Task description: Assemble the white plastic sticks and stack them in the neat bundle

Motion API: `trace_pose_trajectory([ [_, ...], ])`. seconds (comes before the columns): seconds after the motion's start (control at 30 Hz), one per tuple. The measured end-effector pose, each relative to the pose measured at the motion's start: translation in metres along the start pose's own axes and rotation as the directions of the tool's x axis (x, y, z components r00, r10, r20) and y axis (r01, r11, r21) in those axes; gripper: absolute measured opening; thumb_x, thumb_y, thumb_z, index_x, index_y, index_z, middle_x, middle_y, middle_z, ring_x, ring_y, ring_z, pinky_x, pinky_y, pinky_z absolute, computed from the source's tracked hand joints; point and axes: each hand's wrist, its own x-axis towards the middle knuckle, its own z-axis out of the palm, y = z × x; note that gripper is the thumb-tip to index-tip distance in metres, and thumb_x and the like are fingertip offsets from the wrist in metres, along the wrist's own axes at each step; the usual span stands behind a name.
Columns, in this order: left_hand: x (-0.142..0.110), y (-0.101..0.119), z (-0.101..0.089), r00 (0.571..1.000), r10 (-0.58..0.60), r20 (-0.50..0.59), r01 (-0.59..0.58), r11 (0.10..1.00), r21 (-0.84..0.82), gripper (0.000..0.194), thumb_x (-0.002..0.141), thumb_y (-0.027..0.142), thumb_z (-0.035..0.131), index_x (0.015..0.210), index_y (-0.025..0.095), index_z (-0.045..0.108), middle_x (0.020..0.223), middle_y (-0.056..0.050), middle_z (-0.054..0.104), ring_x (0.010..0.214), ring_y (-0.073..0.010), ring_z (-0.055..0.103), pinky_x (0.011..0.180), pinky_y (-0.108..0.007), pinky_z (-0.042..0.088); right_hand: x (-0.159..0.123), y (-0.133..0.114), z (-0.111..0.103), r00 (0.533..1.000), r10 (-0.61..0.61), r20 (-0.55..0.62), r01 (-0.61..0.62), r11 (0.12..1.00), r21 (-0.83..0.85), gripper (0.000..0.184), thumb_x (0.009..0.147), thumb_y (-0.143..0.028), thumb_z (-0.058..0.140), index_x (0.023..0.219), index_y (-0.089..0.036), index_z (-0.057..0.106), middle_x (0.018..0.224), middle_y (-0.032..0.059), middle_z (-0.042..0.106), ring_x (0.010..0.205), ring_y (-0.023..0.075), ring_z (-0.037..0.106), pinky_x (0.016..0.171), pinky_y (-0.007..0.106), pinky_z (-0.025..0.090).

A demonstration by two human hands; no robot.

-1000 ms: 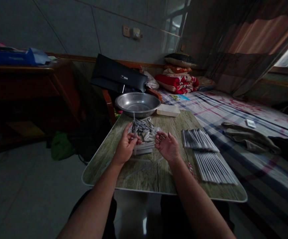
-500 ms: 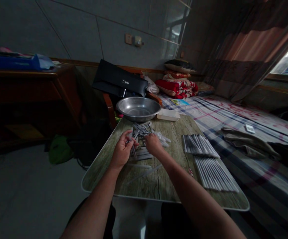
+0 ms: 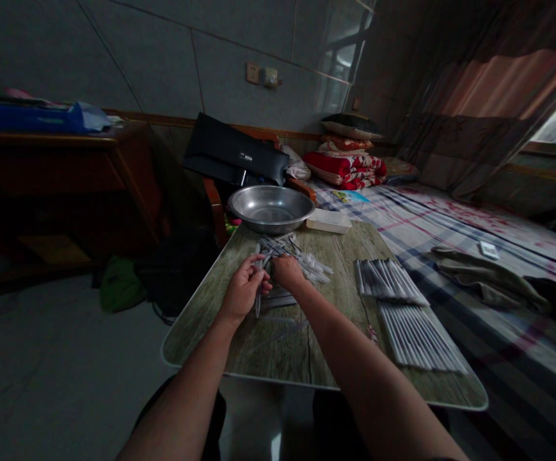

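- Tiled wall and wooden cabinet (image 3: pixel 57 144) stand behind a wood-grain desk (image 3: pixel 287 362) with a pale rim; its far end sits among a steel basin (image 3: pixel 271 209) and a white plastic tray (image 3: pixel 328 221).
- Desk's right edge runs just beside a checked bed (image 3: pixel 455 237); its left edge drops to an open tiled floor (image 3: pixel 52 358).
- Open desk surface lies between the hands and the near edge, marked only by a few clear plastic strips (image 3: pixel 278 336).
- Left hand (image 3: pixel 244 289) is narrowly closed, pinching a thin stick (image 3: pixel 258 301) that hangs downward.
- Right hand (image 3: pixel 288 271) is curled narrowly, resting on a heap of thin grey-and-clear plastic sticks (image 3: pixel 297 259), just beside the left hand; whether it holds one, I cannot tell.
- Two neat rows of white sticks (image 3: pixel 400 307) lie well apart to the right of the hands.
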Motion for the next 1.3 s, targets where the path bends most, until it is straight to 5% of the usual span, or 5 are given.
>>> trace_pose_trajectory([
  [0.17,-0.001,-0.003,0.0,0.997,0.005,0.074,-0.012,0.995,0.096,0.041,0.083,0.03,0.054,0.123,0.019,0.051,0.073,0.004,0.056,0.048,-0.0067,0.049,0.044,-0.018,0.038,-0.014,0.018,-0.01,0.992,0.067,-0.105,-0.005,0.864,0.503,0.024,0.071,-0.013,0.056,0.092,-0.018,0.066,0.073,0.0008,0.064,0.068,0.0154,0.057,0.066,0.026,0.043],
  [0.33,-0.002,-0.011,0.0,0.968,0.001,0.252,-0.075,0.957,0.281,0.039,0.086,0.03,0.054,0.124,0.021,0.054,0.08,0.0,0.067,0.051,-0.009,0.05,0.048,-0.02,0.037,-0.05,0.033,-0.018,0.994,0.079,-0.077,0.071,0.076,0.995,0.015,0.066,-0.023,0.063,0.08,-0.019,0.06,0.065,-0.0047,0.055,0.054,0.0098,0.048,0.054,0.023,0.04],
  [0.43,-0.003,-0.013,0.002,0.961,0.026,0.274,-0.137,0.909,0.393,0.029,0.086,0.033,0.055,0.111,0.019,0.062,0.086,-0.003,0.071,0.061,-0.013,0.059,0.056,-0.023,0.043,-0.065,0.033,-0.016,0.991,0.091,-0.103,0.112,-0.096,0.989,0.015,0.066,-0.024,0.068,0.08,-0.019,0.064,0.065,-0.0033,0.056,0.055,0.0097,0.047,0.054,0.023,0.038],
  [0.9,-0.002,-0.01,0.01,0.946,0.082,0.314,-0.229,0.853,0.468,0.028,0.088,0.029,0.052,0.112,0.021,0.065,0.087,-0.003,0.073,0.081,-0.0189,0.067,0.075,-0.029,0.049,-0.071,0.033,-0.01,0.984,0.056,-0.166,0.16,0.11,0.981,0.012,0.073,-0.027,0.065,0.079,-0.018,0.07,0.064,-0.0021,0.056,0.057,0.0102,0.046,0.056,0.024,0.036],
  [1.3,-0.005,-0.012,0.012,0.958,0.054,0.281,-0.19,0.854,0.484,0.024,0.087,0.031,0.054,0.103,0.02,0.067,0.081,-0.003,0.074,0.072,-0.0188,0.067,0.067,-0.028,0.049,-0.071,0.033,-0.01,0.989,0.022,-0.144,0.142,0.066,0.988,0.016,0.073,-0.031,0.07,0.074,-0.018,0.061,0.062,-0.0036,0.051,0.055,0.0094,0.044,0.054,0.023,0.034],
])
